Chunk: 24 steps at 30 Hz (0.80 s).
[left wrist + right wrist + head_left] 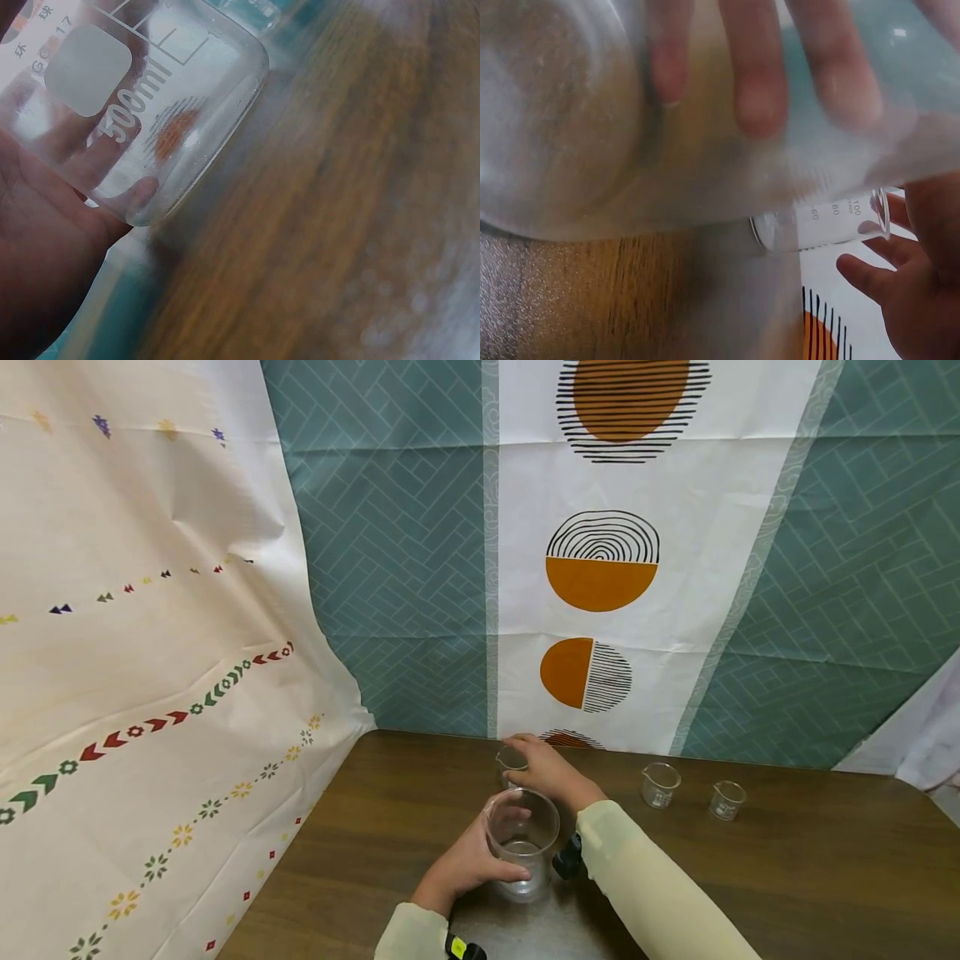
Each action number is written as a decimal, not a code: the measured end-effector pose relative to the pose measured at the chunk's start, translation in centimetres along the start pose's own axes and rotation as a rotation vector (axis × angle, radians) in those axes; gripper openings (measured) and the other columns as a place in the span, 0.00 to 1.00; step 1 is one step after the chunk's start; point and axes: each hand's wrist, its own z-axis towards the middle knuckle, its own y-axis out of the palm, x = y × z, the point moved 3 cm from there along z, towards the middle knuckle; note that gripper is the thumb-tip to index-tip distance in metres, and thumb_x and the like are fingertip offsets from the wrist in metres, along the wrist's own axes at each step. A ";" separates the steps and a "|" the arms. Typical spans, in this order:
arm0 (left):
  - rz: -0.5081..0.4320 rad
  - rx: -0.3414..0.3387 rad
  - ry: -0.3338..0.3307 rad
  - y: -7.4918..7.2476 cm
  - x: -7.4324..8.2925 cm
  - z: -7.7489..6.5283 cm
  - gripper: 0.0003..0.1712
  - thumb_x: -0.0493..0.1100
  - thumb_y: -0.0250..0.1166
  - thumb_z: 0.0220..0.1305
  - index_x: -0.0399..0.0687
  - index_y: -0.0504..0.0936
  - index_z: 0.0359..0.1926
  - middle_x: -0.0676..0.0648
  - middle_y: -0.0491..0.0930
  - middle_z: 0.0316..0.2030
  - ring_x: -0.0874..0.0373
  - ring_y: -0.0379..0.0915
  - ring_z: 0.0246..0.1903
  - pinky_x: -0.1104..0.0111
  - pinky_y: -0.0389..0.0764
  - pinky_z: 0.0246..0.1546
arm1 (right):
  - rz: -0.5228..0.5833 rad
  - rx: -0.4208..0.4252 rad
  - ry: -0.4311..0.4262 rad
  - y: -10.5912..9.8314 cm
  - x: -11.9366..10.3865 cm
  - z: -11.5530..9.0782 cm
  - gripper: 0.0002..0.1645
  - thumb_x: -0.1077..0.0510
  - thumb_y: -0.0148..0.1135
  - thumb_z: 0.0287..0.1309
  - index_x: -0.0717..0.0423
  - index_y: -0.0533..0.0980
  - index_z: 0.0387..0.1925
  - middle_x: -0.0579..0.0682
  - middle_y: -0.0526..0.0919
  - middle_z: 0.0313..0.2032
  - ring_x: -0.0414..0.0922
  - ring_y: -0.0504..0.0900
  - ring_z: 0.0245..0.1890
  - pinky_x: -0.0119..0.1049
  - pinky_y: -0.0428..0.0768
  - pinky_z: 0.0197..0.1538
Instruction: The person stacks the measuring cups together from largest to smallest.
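Note:
My left hand (468, 862) grips a large clear beaker (542, 843), thumb in front and fingers behind it. White print on its wall reads 500ml in the left wrist view, where its base is close to the wood. Through the glass, the right wrist view shows the left fingers (759, 90). Beyond it, near the table's back edge, a smaller beaker (507, 760) with printed graduations stands under my right hand (553, 774). The right fingers are spread about its rim, one digit visibly apart from the glass (810, 225).
Two more small beakers stand toward the right: one with a spout (660, 785), then a smaller one (727, 802). The brown wooden table (360, 843) ends at a patterned cloth (390, 610). A pale embroidered cloth (165, 635) hangs along the left side.

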 end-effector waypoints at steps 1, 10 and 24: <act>0.001 0.001 0.000 0.0 0.0 0.0 0.56 0.40 0.77 0.49 0.63 0.51 0.71 0.42 0.64 0.67 0.47 0.59 0.69 0.59 0.61 0.69 | -0.003 0.002 -0.002 0.0 0.0 0.0 0.35 0.53 0.65 0.59 0.58 0.67 0.66 0.58 0.69 0.66 0.56 0.70 0.65 0.54 0.69 0.65; -0.002 0.005 0.000 0.0 0.0 0.0 0.56 0.41 0.77 0.49 0.63 0.51 0.71 0.42 0.64 0.68 0.46 0.58 0.69 0.49 0.59 0.68 | -0.048 0.009 -0.010 -0.1 0.0 0.1 0.34 0.54 0.65 0.59 0.60 0.68 0.65 0.59 0.72 0.63 0.55 0.72 0.62 0.52 0.70 0.64; -0.009 0.010 0.006 0.0 0.0 0.1 0.56 0.40 0.78 0.48 0.61 0.52 0.71 0.41 0.64 0.67 0.45 0.59 0.69 0.49 0.60 0.68 | -0.064 0.023 0.052 -0.4 -0.2 -0.1 0.34 0.53 0.68 0.55 0.62 0.72 0.62 0.59 0.76 0.59 0.55 0.77 0.57 0.50 0.75 0.60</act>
